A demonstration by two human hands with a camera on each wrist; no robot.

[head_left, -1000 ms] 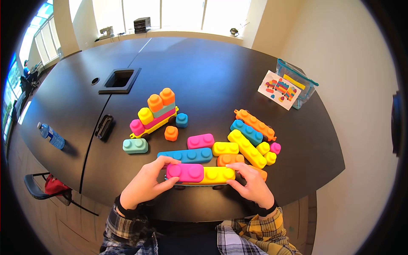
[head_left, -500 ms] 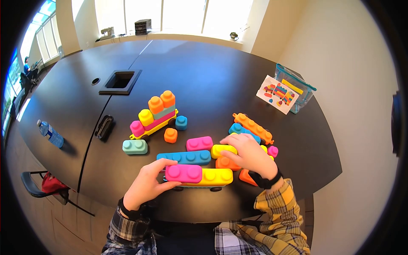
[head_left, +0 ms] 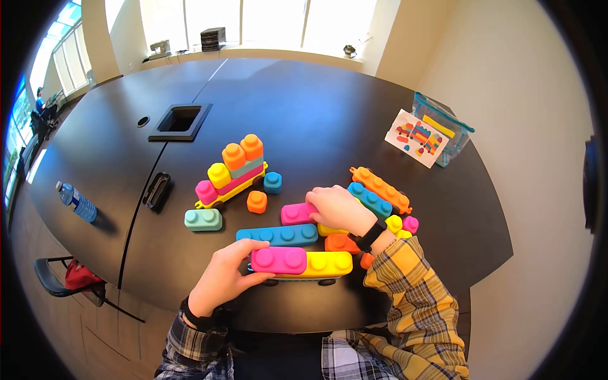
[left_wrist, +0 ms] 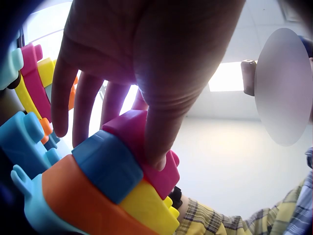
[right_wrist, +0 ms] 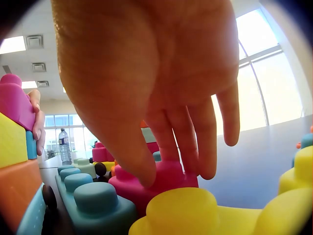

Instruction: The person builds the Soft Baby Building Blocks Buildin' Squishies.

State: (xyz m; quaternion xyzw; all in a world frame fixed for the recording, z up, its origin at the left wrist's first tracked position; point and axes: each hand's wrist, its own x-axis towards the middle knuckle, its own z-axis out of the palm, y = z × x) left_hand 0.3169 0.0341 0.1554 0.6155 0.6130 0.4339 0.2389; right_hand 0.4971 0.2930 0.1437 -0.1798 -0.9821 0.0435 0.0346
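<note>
My left hand grips a pink two-stud block with thumb and fingers, on top of a wheeled toy wagon stack. Beside that block is a yellow block. In the left wrist view, a blue block and an orange block sit lower in the stack, over a light blue wagon base. Farther forward, my right hand pinches a loose pink block from above. Its thumb is on the near side and its fingers on the far side. A yellow block lies close by.
A long blue block lies between the stack and the loose pink block. Left of centre stands a built yellow wagon; an orange wagon base is at right. A picture card leans on a clear pouch. A water bottle stands far left.
My right hand has left the yellow end of the stack, passed over the loose yellow blocks and taken hold of the loose pink block. My left hand has kept its grip.
</note>
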